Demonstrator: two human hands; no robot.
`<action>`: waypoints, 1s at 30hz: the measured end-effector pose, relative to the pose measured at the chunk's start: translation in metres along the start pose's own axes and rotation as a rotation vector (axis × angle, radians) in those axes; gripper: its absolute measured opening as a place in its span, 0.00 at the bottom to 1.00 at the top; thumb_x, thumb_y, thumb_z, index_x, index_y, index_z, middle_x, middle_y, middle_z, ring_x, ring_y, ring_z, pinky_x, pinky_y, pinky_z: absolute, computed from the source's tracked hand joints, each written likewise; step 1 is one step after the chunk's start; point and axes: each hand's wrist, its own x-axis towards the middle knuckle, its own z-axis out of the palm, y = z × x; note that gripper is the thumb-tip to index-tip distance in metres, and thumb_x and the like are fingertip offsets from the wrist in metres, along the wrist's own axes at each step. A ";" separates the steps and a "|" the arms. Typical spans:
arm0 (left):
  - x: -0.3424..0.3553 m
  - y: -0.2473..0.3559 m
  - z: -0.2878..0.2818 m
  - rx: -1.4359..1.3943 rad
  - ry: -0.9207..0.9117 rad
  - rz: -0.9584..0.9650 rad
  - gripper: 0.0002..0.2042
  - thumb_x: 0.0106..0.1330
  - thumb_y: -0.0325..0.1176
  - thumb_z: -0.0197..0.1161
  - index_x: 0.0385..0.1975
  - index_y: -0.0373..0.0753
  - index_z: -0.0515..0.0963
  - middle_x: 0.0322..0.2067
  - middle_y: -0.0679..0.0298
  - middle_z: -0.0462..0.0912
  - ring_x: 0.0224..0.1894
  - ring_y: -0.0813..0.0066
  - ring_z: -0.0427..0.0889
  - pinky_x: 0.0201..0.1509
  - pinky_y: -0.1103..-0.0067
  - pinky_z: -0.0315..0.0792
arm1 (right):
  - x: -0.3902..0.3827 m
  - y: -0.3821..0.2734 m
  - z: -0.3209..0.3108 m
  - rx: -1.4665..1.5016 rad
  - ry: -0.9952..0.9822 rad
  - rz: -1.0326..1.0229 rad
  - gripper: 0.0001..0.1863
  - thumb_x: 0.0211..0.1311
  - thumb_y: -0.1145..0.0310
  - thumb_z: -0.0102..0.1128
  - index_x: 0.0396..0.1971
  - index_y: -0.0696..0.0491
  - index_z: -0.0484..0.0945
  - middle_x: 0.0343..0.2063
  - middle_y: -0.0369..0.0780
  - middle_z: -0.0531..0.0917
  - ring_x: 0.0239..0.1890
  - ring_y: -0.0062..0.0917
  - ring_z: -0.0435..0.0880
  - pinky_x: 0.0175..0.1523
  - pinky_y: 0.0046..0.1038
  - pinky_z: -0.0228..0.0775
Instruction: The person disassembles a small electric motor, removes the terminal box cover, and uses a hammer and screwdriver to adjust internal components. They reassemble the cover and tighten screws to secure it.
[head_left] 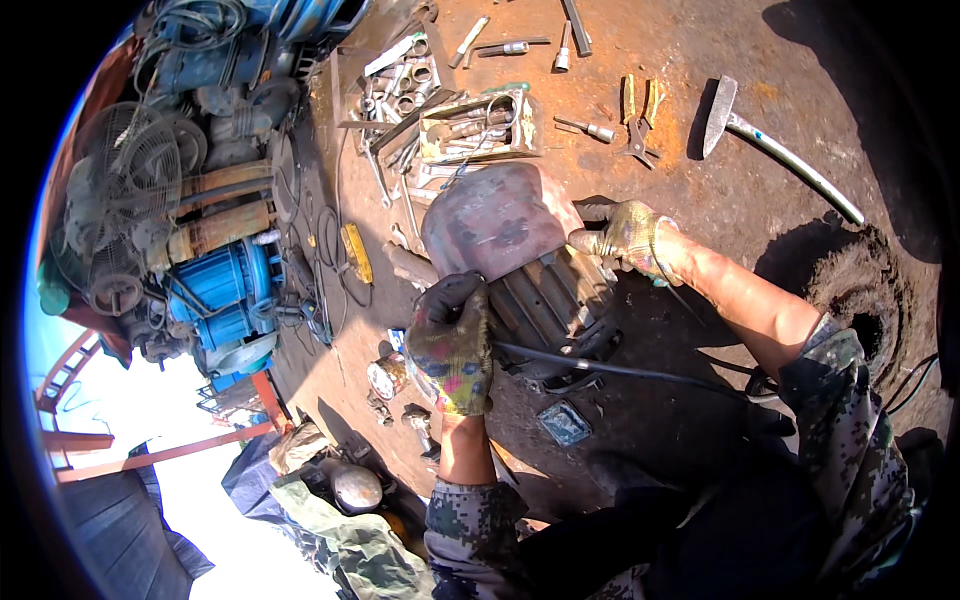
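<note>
The person's two gloved hands work at a curved, rust-brown cover (500,222), which lies tilted against the upper end of a finned motor body (555,297) on the ground. The right hand (632,243) has the cover's right rim pinched between thumb and fingers. The left hand (450,345) is curled at the cover's near left corner, touching it; its fingertips are partly hidden, so whether it clamps the edge cannot be told. A black cable (640,371) runs from beside the left hand toward the right sleeve.

Just beyond the cover stands an open metal box (530,140), loosely filled with sockets and rod-like tools; a thin cord hangs over its side. To its left, ring-shaped sockets (405,103) and wrenches (375,172) lie heaped; whether a tray holds them is unclear. Near the left hand, a red and white can (386,377) lies tipped, its contents out of sight. A small blue square dish (565,423) sits nearer the person, its inside too indistinct to read.
</note>
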 end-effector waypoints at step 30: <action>0.005 -0.013 0.008 0.284 0.023 0.239 0.09 0.77 0.27 0.66 0.52 0.32 0.85 0.42 0.60 0.89 0.46 0.72 0.88 0.53 0.73 0.81 | 0.070 -0.068 -0.028 -0.067 -0.249 -0.354 0.20 0.80 0.61 0.61 0.65 0.53 0.81 0.49 0.35 0.89 0.47 0.22 0.87 0.54 0.28 0.82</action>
